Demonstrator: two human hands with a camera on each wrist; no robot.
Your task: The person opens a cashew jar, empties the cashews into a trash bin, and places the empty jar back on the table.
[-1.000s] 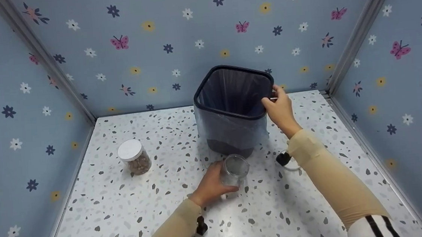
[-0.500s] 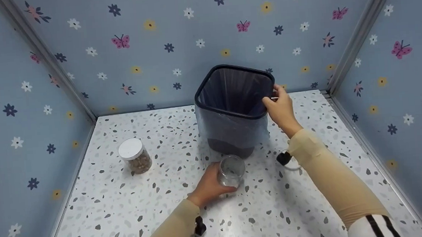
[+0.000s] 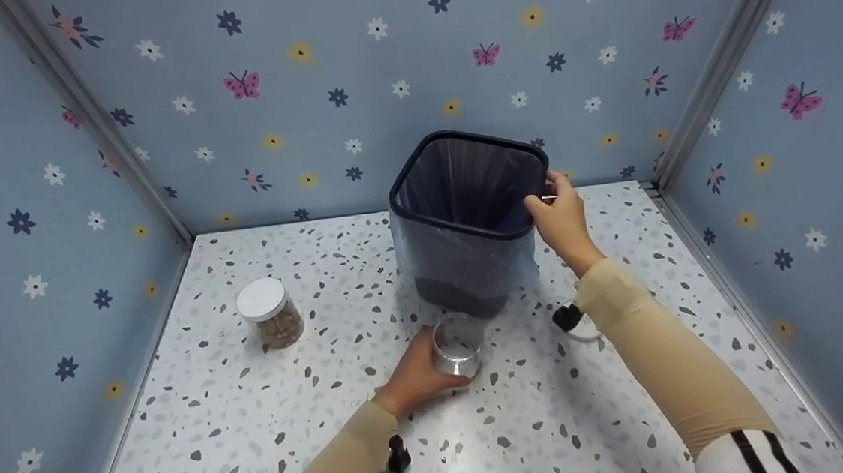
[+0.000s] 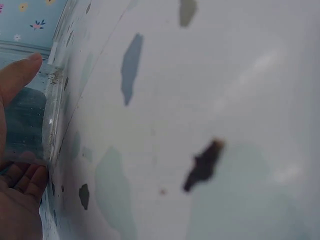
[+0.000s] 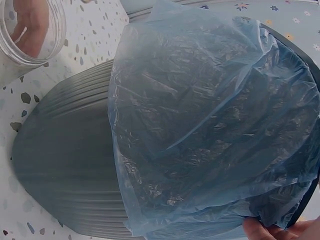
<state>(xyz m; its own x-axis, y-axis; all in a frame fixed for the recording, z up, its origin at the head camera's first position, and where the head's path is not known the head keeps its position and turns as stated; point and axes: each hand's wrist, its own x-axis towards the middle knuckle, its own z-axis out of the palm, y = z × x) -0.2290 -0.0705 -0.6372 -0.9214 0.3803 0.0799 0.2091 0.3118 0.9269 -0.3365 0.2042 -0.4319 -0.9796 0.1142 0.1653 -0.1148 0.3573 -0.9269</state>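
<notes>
Remotely, I have the left hand [image 3: 411, 373] wrapped round an open clear jar [image 3: 459, 345], apparently empty and standing on the worktop [image 3: 343, 288] before a waste bin [image 3: 460, 295], the right hand [image 3: 561, 219] pinching the bin's rim. Lining looks done, blue bag [image 5: 200, 120] folded over; releasing both is left, I judge. The white-lidded jar [image 3: 276, 323] sits capped.

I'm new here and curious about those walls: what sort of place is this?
Probably a partitioned work booth: patterned panels, printed with flowers and butterflies, meet at grey corner strips around a speckled tabletop.
</notes>
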